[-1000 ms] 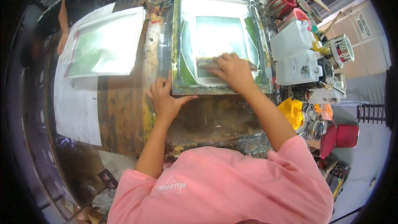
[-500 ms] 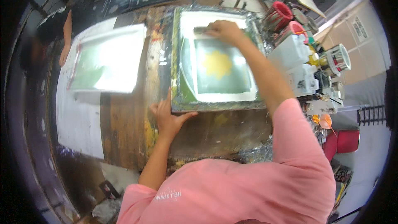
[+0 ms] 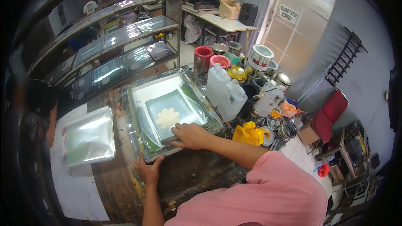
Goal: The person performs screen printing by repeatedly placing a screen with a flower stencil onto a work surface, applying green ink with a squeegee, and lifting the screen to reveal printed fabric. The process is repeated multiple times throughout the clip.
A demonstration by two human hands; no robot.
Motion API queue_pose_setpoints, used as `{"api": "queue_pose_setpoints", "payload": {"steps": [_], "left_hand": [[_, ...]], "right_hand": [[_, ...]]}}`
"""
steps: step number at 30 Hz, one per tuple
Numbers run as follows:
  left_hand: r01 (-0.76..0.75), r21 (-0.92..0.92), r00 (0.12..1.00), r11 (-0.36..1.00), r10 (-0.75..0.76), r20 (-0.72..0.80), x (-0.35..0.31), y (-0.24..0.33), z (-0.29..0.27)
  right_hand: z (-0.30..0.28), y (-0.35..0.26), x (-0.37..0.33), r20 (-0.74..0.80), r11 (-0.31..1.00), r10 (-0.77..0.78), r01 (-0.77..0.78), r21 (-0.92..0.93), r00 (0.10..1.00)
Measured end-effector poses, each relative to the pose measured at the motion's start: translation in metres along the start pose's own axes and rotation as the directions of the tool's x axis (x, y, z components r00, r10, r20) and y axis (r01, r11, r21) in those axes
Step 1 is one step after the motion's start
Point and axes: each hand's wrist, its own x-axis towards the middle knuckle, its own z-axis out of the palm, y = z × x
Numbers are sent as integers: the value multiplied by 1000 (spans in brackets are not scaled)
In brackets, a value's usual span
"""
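Note:
A printing screen [image 3: 133, 121] with a paint-stained frame lies on the table, a pale flower shape [image 3: 168, 118] showing in its middle. My right hand [image 3: 190, 136] is closed on a squeegee [image 3: 168, 139] at the screen's near edge; most of the tool is hidden under the fingers. At the near left corner of the frame rests my left hand [image 3: 147, 170], thumb and forefinger spread along its two sides. To the left, a shiny silvery sheet [image 3: 89, 136] lies over white paper [image 3: 73, 186].
Plastic jugs [image 3: 217, 87], paint cans [image 3: 262, 55] and a yellow cloth [image 3: 248, 133] crowd the table's right side. Beyond it stands a rack [image 3: 125, 33] of sheets. Another person's arm [image 3: 52, 126] shows at the far left. A red chair [image 3: 331, 111] stands at the right.
My right hand has come from the screen's far edge to its near edge with the squeegee. The flower has turned from yellow to pale. My left hand stays at the corner; the view has tilted up.

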Motion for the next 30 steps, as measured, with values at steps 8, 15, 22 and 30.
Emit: {"api": "queue_pose_setpoints", "payload": {"steps": [8, 15, 22, 30], "left_hand": [[-33, -637, 983, 770, -89, -158, 59, 57, -19], [-71, 257, 977, 964, 15, 214, 36, 40, -16], [17, 449, 912, 893, -198, 359, 7, 36, 11], [-117, -34, 993, 993, 117, -16, 51, 61, 25]], "right_hand": [[-73, -16, 49, -551, 980, -112, 2, -198, 827], [-125, 3, 105, -620, 984, -143, 44, -172, 771], [-164, 17, 150, -541, 994, -58, -2, -109, 839], [-172, 23, 164, -533, 985, -73, -24, -173, 843]]}}
